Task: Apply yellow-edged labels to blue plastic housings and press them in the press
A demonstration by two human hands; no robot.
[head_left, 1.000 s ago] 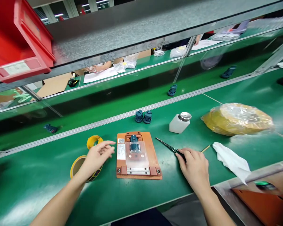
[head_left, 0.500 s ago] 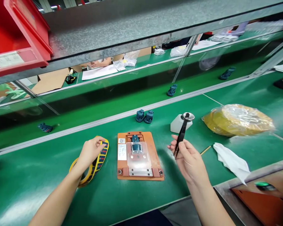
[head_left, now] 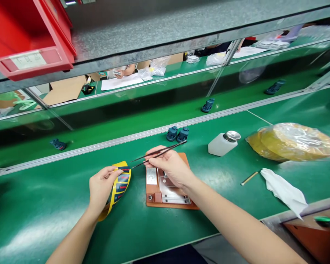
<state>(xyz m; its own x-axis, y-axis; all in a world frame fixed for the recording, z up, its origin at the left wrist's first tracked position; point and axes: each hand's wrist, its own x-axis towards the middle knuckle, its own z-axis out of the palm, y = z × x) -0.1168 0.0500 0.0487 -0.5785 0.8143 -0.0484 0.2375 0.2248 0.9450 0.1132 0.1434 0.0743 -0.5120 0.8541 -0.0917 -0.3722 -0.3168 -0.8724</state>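
Observation:
My left hand is closed on a yellow strip of blue labels, lifted off the green table. My right hand pinches black tweezers, whose tips point left and almost touch the top edge of the label strip. Under my right hand lies an orange fixture with a clear plate; the hand hides its upper part.
Two blue parts stand behind the fixture by the metal rail. A white dispenser bottle, a bagged yellow roll, a white cloth and a small stick lie to the right. A red bin hangs upper left.
My right hand has swung the tweezers from the right of the fixture across it to the label strip. My left hand has raised the strip a little.

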